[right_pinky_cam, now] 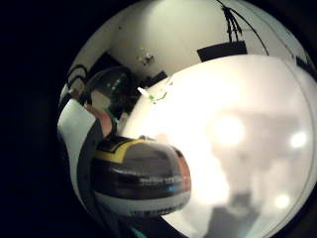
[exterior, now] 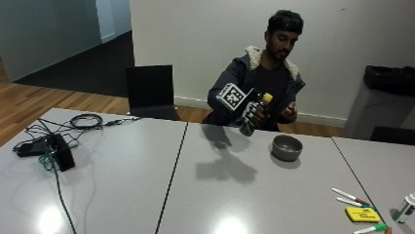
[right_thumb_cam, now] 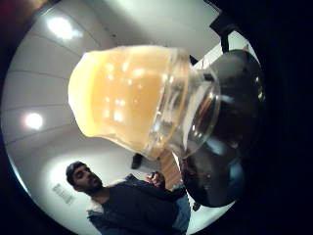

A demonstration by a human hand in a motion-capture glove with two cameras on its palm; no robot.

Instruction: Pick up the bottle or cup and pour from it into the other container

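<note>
While the gloved right hand [exterior: 250, 114] holds a yellow-capped bottle [exterior: 256, 112] in the air above the far edge of the grey table [exterior: 214, 190], its fingers curled round the bottle's dark labelled body, nothing has been poured yet. In the outside view the bottle stands close to upright, cap uppermost and leaning a little toward the person's chest. The thumb side palm view shows the yellow cap [right_thumb_cam: 122, 95] on the clear neck, so the bottle looks closed. The bare hand [exterior: 287, 113] hovers just beside the cap with fingers partly bent; whether it touches the cap cannot be told.

What the next move turns on is where the receiving vessel sits: a round metal bowl [exterior: 287, 147] rests on the table below the bottle and a little to the right of it in the scene, nearer the camera, well apart from both hands. The bottle's long axis runs nearly vertical, so my judgement is that the cap must come off first, then the bottle must travel down and rightward and tip its neck over the bowl's rim. The gloved hand, already carrying the bottle, is the one to do that.

Near the right corner lie markers [exterior: 350, 197] and a yellow block [exterior: 362, 214]; cables [exterior: 58, 131] sit far left.
</note>
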